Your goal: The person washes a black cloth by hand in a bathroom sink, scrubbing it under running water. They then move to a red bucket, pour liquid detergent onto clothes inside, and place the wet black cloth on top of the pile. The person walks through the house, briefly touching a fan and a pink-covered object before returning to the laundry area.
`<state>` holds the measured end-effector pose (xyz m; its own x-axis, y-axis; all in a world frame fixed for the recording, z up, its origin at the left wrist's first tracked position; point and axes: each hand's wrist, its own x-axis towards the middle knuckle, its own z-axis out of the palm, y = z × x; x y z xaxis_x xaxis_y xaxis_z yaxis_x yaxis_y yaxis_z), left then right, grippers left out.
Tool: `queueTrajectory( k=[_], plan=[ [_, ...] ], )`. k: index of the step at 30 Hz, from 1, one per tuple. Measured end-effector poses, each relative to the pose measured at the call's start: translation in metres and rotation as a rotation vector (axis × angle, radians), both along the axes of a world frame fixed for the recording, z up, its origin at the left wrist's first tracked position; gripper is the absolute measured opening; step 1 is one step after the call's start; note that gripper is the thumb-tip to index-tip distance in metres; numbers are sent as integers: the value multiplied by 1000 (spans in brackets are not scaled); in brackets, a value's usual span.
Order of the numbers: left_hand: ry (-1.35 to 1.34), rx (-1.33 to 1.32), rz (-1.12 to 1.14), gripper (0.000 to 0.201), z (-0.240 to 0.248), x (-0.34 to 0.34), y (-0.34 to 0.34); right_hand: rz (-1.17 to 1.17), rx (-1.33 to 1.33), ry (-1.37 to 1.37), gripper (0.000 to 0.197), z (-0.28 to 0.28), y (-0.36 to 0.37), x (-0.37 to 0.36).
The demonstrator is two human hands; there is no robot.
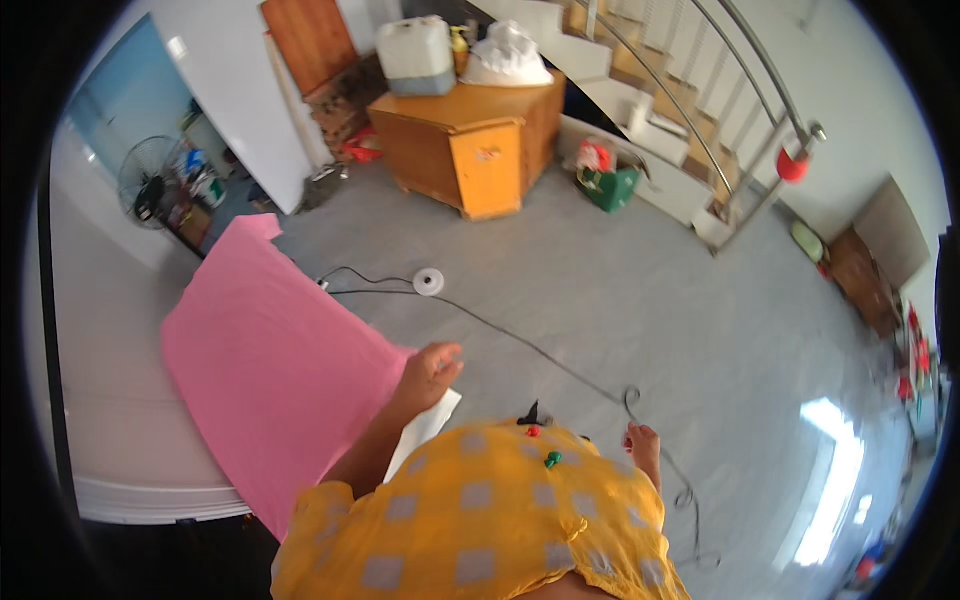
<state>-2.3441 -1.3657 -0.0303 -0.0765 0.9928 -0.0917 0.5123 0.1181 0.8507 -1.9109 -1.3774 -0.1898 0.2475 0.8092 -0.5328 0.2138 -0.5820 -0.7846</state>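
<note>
My left hand [432, 370] hovers by the right edge of a large pink cloth [280, 350]. Its fingers are loosely bent with gaps between them, and I see nothing in them. The cloth lies spread over a white surface [110, 390] on the left. Beneath my left forearm a white flat piece [425, 430] shows, partly hidden by the arm. My right hand [643, 445] hangs beside my yellow checked garment [480, 510], above the floor. Its fingers are curled in, and no object shows in them.
A dark cable [530, 345] crosses the grey floor [560, 270] near a round white device [428, 282]. Ahead stands a wooden cabinet [425, 150] bearing a plastic jug [415, 55]. A green bin [608, 188] sits by the stairs [665, 110]. A fan [150, 185] stands far left.
</note>
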Motion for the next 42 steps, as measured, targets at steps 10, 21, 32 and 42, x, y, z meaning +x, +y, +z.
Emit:
queueTrajectory(
  k=[10, 21, 32, 42],
  plan=[
    [-112, -89, 495, 30, -19, -9, 64, 684, 236, -84, 33, 26, 308, -98],
    [-132, -15, 497, 28, -28, -102, 271, 906, 72, -101, 31, 6, 478, -217],
    [13, -102, 649, 31, -41, -209, 408, 961, -24, -8, 30, 2, 689, -370],
    [-116, -128, 904, 33, -26, -268, 549, 1326, -69, 161, 29, 11, 891, -590]
  ],
)
